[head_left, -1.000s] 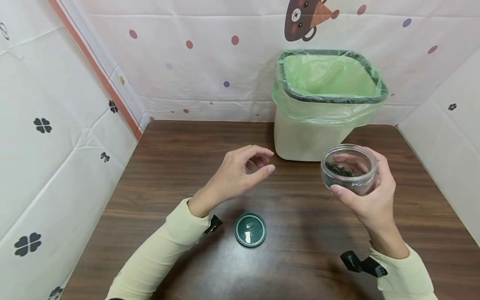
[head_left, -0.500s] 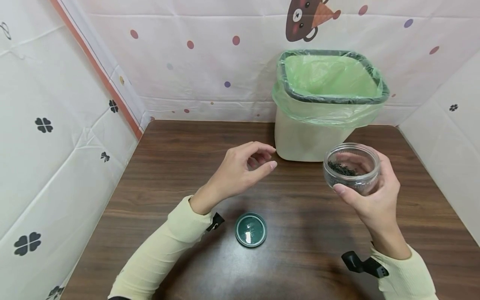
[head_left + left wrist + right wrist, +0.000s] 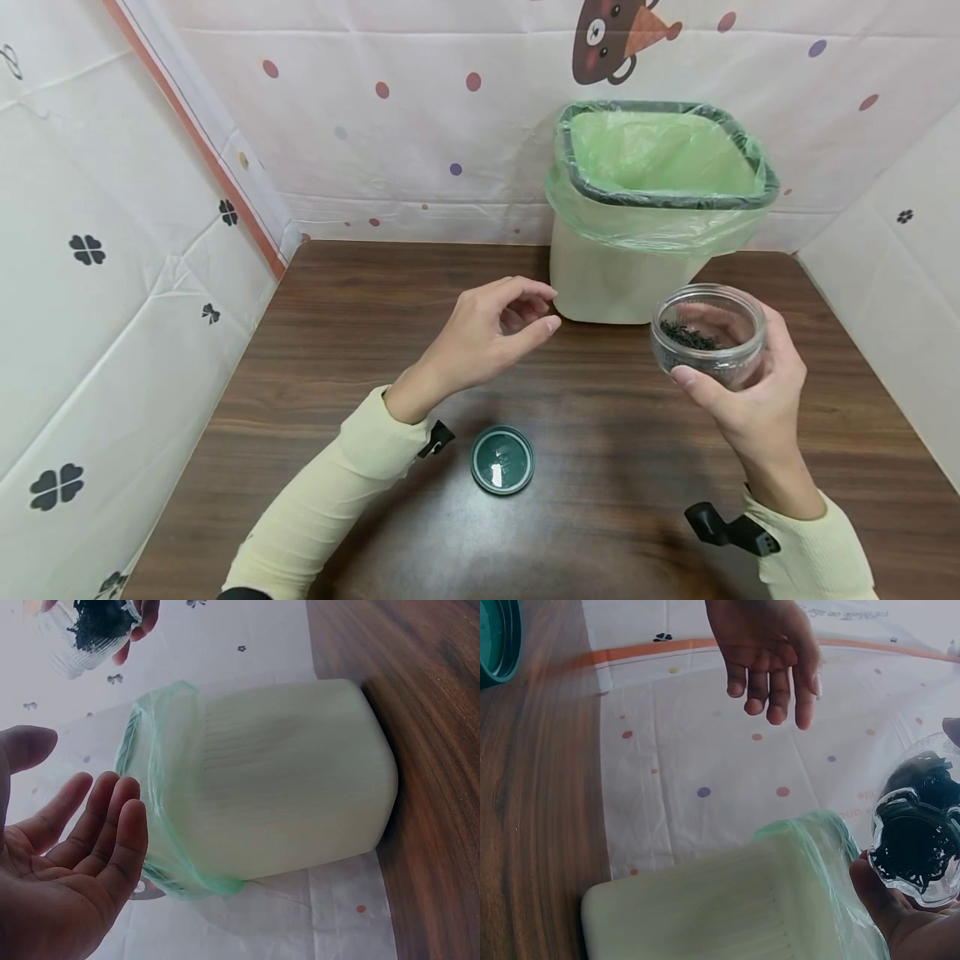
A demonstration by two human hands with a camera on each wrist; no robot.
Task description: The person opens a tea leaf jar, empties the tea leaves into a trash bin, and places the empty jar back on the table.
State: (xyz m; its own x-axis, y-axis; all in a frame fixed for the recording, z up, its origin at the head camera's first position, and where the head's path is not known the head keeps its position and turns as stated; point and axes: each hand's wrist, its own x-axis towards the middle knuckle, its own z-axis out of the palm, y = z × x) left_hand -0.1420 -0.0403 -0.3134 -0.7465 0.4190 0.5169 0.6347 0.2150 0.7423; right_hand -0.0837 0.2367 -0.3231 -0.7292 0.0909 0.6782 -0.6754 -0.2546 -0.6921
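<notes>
A clear jar (image 3: 708,337) with dark, dry leaf-like bits (image 3: 688,336) at its bottom is held above the table by my right hand (image 3: 757,400). The thumb lies on its near side and the fingers wrap behind it. In the right wrist view the dark bits show through the jar's base (image 3: 915,840). My left hand (image 3: 483,337) hovers over the table with loosely bent fingers and holds nothing; the left wrist view shows its bare palm (image 3: 67,877). Between the forearms a green round lid (image 3: 502,460) lies on the table.
Behind the jar stands a cream bin (image 3: 615,279) lined with a green plastic bag (image 3: 660,225), open at the top. The brown wooden table (image 3: 360,333) is bordered by patterned white sheets (image 3: 405,142) at the back and sides.
My left hand has drifted slightly up and to the right. The right hand, with the jar, has shifted a little to the right. Lid and bin have stayed in place.
</notes>
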